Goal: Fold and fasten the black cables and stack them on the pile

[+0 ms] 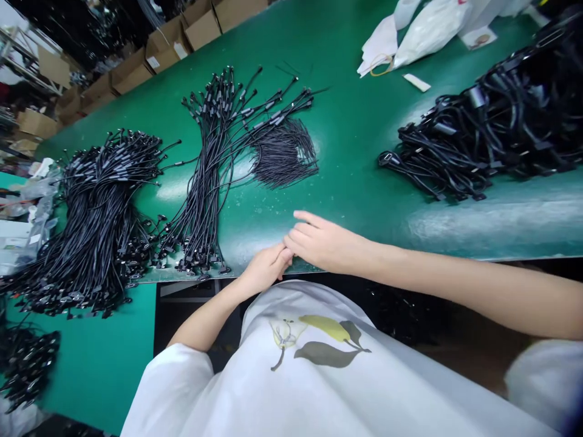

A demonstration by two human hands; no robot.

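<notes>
My left hand and my right hand meet at the front edge of the green table. The left fingers are curled. My right thumb and fingertips press together against them, while one right finger stretches out. Whatever lies between the fingers, if anything, is hidden. Beyond the hands lies a flat bundle of thin black ties. To its left, a loose bunch of black cables with small connectors at both ends reaches toward the table edge.
A bigger heap of black cables is piled at the left. Coiled black cables fill the right side. A white plastic bag and a small white strip lie at the back right. Cardboard boxes line the far edge.
</notes>
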